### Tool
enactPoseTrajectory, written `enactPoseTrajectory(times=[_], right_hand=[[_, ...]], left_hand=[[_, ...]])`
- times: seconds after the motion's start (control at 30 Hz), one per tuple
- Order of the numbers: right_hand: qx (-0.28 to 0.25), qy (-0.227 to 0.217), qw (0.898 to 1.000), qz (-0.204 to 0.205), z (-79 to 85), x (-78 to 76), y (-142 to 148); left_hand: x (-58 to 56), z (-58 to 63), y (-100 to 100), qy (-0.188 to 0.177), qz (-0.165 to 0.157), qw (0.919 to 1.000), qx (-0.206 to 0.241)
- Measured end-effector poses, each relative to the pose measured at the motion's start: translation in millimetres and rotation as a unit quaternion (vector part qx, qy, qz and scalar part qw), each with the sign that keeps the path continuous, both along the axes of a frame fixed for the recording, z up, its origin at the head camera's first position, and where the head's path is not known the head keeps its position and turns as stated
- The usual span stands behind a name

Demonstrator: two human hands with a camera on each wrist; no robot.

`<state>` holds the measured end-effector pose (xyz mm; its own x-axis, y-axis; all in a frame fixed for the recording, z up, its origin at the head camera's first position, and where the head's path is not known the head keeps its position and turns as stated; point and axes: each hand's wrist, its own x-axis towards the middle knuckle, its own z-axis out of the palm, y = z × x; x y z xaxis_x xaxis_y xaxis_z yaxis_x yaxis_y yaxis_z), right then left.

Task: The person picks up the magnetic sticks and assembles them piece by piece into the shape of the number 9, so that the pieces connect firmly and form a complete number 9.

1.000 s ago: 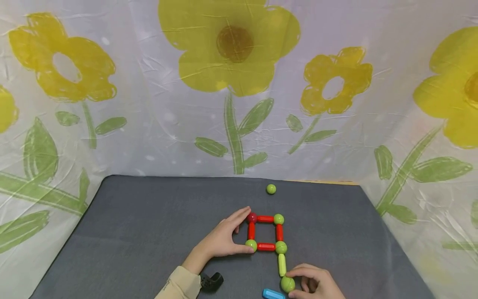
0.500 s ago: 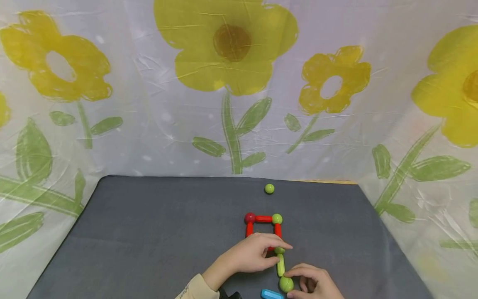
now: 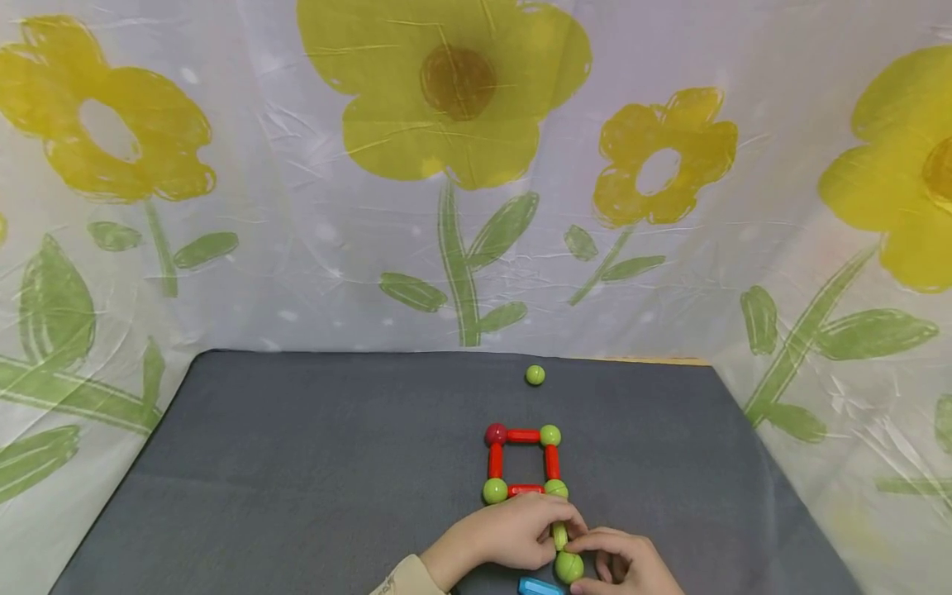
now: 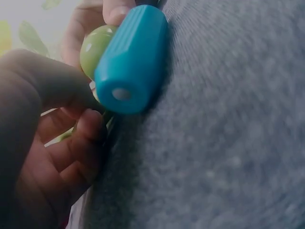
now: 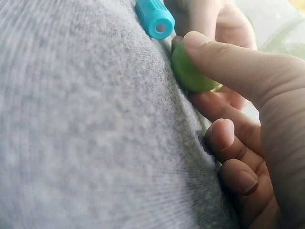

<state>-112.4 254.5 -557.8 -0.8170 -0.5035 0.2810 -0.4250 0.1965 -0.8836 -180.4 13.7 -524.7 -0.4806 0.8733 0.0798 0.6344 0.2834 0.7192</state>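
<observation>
My left hand (image 3: pixel 513 529) pinches a yellow-green magnetic stick (image 3: pixel 560 537) between thumb and fingers, covering part of it. At its near end is a green ball (image 3: pixel 568 568), gripped between the thumb and forefinger of my right hand (image 3: pixel 628 564); the right wrist view shows the thumb over this ball (image 5: pixel 188 71). Beyond the stick stands a square of red magnetic sticks (image 3: pixel 524 435) with one red ball (image 3: pixel 495 434) and green balls (image 3: pixel 495 491) at its corners. My left hand partly hides its near side. A blue magnetic stick (image 4: pixel 133 62) lies beside the near ball.
A loose green ball (image 3: pixel 535 375) sits near the far edge of the dark grey tabletop (image 3: pixel 312 463). Behind it hangs a curtain (image 3: pixel 327 248) printed with yellow flowers, which also flanks the table on both sides.
My left hand has left the square's left side, moved right and nearer, and taken hold of the yellow-green stick. My right hand keeps its grip on the near ball.
</observation>
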Motion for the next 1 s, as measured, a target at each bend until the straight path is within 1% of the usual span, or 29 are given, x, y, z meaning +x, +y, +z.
enactPoseTrajectory(times=[0.13,0.23,0.33,0.43,0.5,0.63,0.8,0.87,1.0], right_hand=[[0.002,-0.003,1.0,0.001,1.8,-0.3,0.5],[0.006,-0.006,1.0,-0.003,1.7,-0.2,1.2],[0.006,0.001,1.0,0.0,0.6,-0.6,1.2],[0.002,0.012,1.0,0.006,-0.9,-1.6,0.6],[0.002,0.017,1.0,0.009,-1.5,-2.3,0.6],[0.006,0.013,1.0,0.006,-1.5,-2.2,0.8],[0.011,0.01,1.0,0.0,-1.7,-1.9,0.8],[0.013,0.015,1.0,0.0,-2.0,-1.9,0.8],[0.019,0.015,1.0,-0.006,-2.4,-1.6,0.9]], left_hand=[[-1.2,-1.0,0.8,0.016,-0.01,0.9998,-0.005],[-2.6,-0.1,1.8,0.037,-0.012,0.9991,-0.016],[-3.4,3.2,2.6,0.057,-0.001,0.9979,-0.029],[-3.8,4.5,3.4,0.087,0.01,0.9955,-0.036],[-4.2,3.9,4.1,0.094,0.013,0.9947,-0.039],[-4.5,2.2,4.8,0.097,0.009,0.9945,-0.039],[-4.8,1.8,4.0,0.113,-0.001,0.9932,-0.027],[-5.0,1.5,2.9,0.113,-0.004,0.9934,-0.019],[-6.0,-0.5,1.4,0.1,-0.007,0.9949,-0.003]])
